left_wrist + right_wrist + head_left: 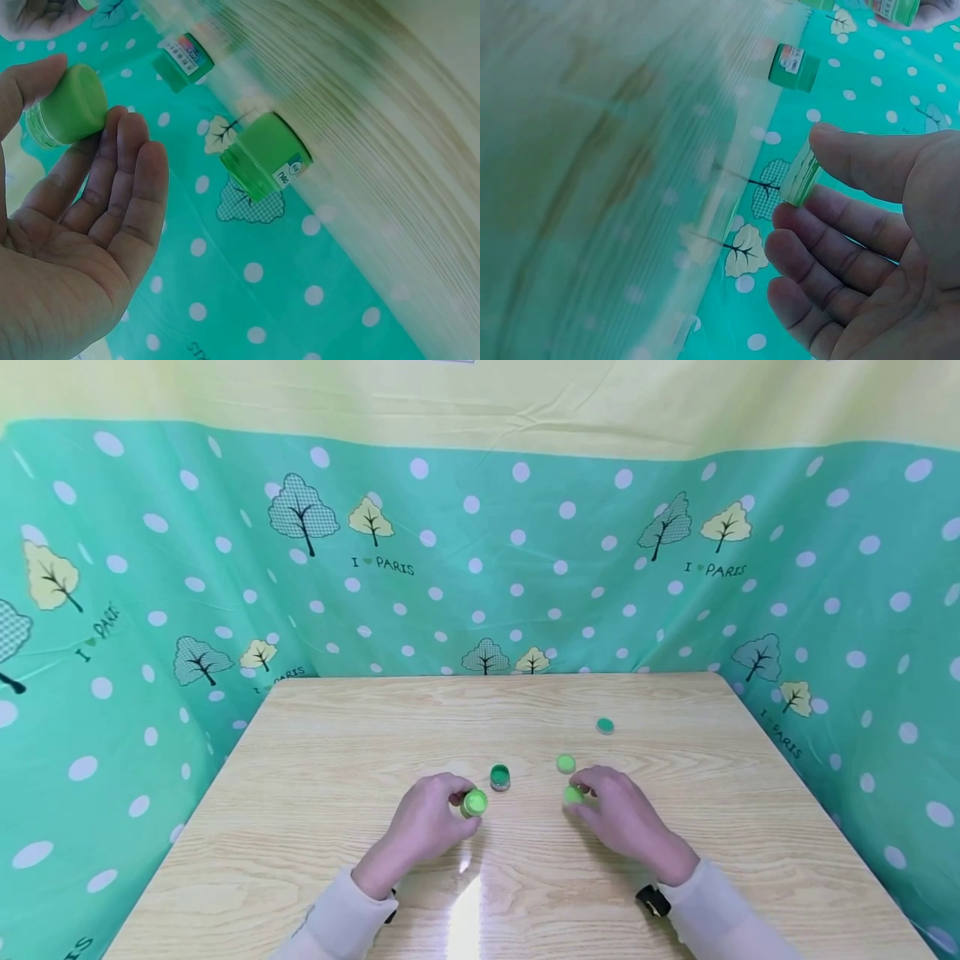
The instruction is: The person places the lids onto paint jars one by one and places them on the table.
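Observation:
My left hand (pixel 430 817) pinches a small light green paint jar (pixel 81 105) between thumb and fingers. Its lidless mouth (pixel 476 802) faces up in the head view. Between the thumb and fingertips of my right hand (pixel 624 817) is a light green lid (pixel 802 177). A dark green jar (pixel 499 778), uncapped, stands on the table between the hands, nearer the left. Another green jar (pixel 268 156) stands close to my left hand, which hides it in the head view. Just beyond the right fingertips lies a second light green lid (pixel 566 764).
Farther back on the right lies a dark green lid (pixel 605 726). All of it is on a light wooden table (pixel 337 735), with a dotted teal cloth (pixel 480 539) hanging at the back and both sides. Light glares on the tabletop between the forearms.

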Tool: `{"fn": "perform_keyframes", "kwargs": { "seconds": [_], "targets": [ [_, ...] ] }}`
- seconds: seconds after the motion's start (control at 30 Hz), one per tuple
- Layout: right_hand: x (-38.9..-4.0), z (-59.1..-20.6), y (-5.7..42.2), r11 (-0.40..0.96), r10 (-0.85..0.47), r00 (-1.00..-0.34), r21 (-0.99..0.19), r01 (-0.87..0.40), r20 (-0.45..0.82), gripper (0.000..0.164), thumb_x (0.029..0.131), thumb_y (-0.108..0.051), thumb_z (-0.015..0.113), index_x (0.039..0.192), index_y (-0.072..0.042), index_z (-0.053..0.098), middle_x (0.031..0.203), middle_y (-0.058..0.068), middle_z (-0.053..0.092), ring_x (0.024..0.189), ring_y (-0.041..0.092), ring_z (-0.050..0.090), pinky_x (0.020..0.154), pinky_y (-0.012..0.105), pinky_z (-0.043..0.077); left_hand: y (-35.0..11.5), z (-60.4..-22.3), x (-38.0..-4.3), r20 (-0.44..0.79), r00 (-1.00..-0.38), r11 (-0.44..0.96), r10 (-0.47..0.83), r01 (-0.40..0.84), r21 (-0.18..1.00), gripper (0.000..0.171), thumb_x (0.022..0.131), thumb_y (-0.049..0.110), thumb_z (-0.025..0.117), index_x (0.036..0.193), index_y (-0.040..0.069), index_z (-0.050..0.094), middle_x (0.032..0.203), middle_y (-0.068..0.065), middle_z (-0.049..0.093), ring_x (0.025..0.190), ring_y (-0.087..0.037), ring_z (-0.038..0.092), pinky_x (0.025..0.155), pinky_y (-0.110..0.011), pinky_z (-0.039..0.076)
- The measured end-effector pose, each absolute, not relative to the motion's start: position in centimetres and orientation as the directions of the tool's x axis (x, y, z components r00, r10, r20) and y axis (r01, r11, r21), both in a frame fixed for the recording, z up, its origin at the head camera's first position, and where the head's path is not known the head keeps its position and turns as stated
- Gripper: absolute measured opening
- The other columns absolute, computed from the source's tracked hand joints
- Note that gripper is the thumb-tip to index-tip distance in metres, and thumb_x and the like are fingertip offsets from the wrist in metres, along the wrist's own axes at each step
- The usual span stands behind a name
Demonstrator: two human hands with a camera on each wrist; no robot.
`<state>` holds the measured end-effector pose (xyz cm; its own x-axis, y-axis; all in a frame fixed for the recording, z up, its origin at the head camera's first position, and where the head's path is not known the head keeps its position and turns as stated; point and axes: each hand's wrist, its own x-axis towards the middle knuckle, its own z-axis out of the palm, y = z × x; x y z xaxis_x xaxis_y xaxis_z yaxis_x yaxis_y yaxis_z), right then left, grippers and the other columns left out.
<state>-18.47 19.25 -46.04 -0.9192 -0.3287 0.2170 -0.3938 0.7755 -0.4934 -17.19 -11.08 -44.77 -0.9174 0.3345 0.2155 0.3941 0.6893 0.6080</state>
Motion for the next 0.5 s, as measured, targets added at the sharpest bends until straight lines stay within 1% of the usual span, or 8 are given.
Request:
{"fn": "perform_keyframes", "kwargs": {
  "seconds": [0.23, 0.37, 0.5],
  "targets": [
    [-18.2, -46.0, 18.6, 0.768, -0.342, -0.918, -0.504, -0.396, 0.201, 0.028, 0.087, -0.015, 0.083, 0.112, -0.009, 0.073, 0.100, 0.000, 0.068, 0.093, 0.020, 0.064, 0.077, 0.036, 0.054, -10.7, -44.9, -17.0, 0.199, -0.916, 0.705, 0.349, 0.397, 0.588, 0.022, 0.076, 0.014, 0.086, 0.096, 0.013, 0.076, 0.086, 0.008, 0.065, 0.084, -0.019, 0.062, 0.073, -0.028, 0.050],
    [-18.1, -46.1, 18.1, 0.763, -0.348, -0.916, -0.508, -0.400, 0.198, 0.025, 0.086, -0.016, 0.084, 0.109, -0.012, 0.074, 0.097, -0.003, 0.067, 0.090, 0.017, 0.063, 0.076, 0.033, 0.054, -10.6, -45.0, -17.0, 0.208, -0.911, 0.716, 0.356, 0.408, 0.566, 0.021, 0.075, 0.014, 0.087, 0.093, 0.015, 0.077, 0.084, 0.009, 0.064, 0.082, -0.018, 0.061, 0.072, -0.027, 0.049],
    [-18.0, -46.0, 17.6, 0.752, -0.357, -0.913, -0.518, -0.407, 0.198, 0.025, 0.086, -0.016, 0.084, 0.108, -0.013, 0.073, 0.096, -0.004, 0.066, 0.089, 0.015, 0.061, 0.076, 0.032, 0.054, -10.5, -45.1, -16.9, 0.212, -0.906, 0.720, 0.365, 0.420, 0.553, 0.021, 0.075, 0.015, 0.087, 0.093, 0.014, 0.077, 0.084, 0.008, 0.065, 0.082, -0.018, 0.061, 0.072, -0.027, 0.049]
  ]
}}
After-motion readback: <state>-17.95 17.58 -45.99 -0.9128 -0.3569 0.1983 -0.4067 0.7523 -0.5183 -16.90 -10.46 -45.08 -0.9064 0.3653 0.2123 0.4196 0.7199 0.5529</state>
